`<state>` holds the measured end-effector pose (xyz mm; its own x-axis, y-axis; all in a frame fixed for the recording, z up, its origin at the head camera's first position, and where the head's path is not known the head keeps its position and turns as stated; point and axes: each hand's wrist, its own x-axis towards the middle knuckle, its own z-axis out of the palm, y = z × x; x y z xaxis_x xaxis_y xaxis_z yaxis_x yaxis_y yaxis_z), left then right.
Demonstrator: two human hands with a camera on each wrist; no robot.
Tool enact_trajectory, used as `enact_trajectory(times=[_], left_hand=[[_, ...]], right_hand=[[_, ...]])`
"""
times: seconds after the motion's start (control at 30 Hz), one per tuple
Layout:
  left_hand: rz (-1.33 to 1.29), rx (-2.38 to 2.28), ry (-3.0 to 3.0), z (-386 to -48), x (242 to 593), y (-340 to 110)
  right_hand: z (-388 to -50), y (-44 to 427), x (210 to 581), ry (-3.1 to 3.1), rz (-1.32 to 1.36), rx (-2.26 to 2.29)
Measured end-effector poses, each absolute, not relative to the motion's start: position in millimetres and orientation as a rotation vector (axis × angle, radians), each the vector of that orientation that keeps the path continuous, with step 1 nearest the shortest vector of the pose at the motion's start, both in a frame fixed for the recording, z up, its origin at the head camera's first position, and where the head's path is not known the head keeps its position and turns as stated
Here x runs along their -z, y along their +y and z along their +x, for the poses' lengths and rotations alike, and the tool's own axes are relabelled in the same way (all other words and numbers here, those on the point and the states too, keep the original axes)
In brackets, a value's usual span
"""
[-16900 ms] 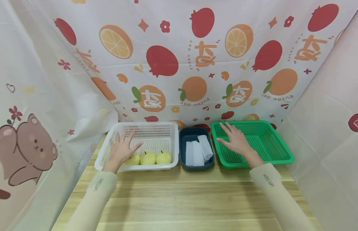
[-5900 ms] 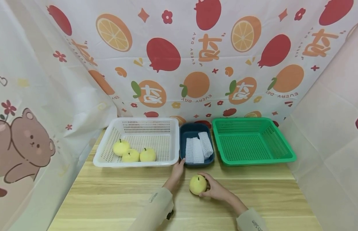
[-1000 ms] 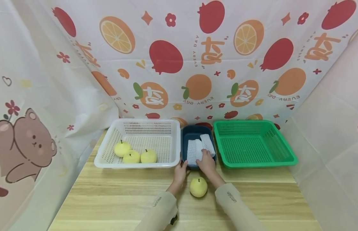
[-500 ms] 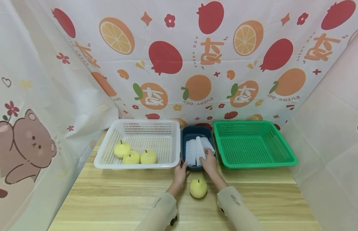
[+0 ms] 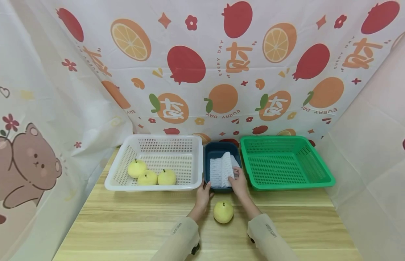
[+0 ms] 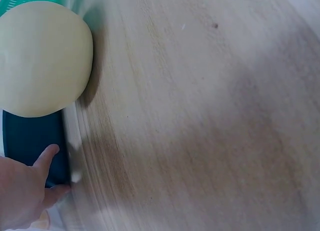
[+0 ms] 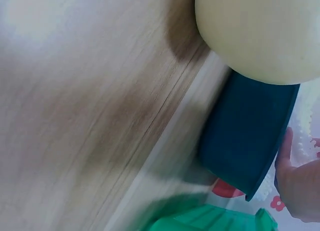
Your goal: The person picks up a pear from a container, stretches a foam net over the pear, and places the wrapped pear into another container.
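Note:
My right hand (image 5: 238, 182) reaches into the dark blue bin (image 5: 222, 145) and pinches a white foam net sleeve (image 5: 226, 170) between thumb and fingers. Other white net sleeves (image 5: 216, 173) lie beside it in the bin. At the bin's front left corner, my left hand (image 5: 202, 197) touches the wall with its digits spread; the left wrist view shows this hand (image 6: 22, 191) against the blue side. A yellow-green pear (image 5: 223, 212) stands stem up on the table, between my forearms and just in front of the bin. In the right wrist view, the bin's rim partly hides the right hand (image 7: 300, 188).
To the left, a white basket (image 5: 155, 187) holds several pears, three of them visible (image 5: 147, 177). A green basket (image 5: 288, 186) stands close on the bin's right. Behind them hangs a fruit-print cloth (image 5: 202, 72). The wooden table (image 5: 130, 224) extends toward me.
Since about six seconds ago, my right hand has let go of the pear and gone into the bin. Over the last second it has taken hold of a sleeve, drawing it slightly rightward and raising it.

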<state>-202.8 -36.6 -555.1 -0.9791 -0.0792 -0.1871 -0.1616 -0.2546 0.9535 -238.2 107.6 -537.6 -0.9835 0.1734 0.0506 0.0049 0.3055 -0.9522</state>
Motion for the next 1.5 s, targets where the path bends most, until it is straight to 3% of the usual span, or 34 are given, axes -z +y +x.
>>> enact_trajectory(times=[0.43,0.77,1.1,1.5], left_hand=[[-0.448,-2.404,1.979,-206,571,-34],[-0.546,-2.359,2.132,-181,564,-44],[-0.26,-2.352,1.982,-168,537,-50],[0.044,-2.1,1.863,-175,509,-55]], right_hand=[[-224,117,540,-2.236,-0.249,-2.103],[-213,116,531,-2.175,-0.153,-2.24],[-201,114,520,-2.097,-0.009,-2.32],[-189,109,502,-2.057,0.206,-2.385]])
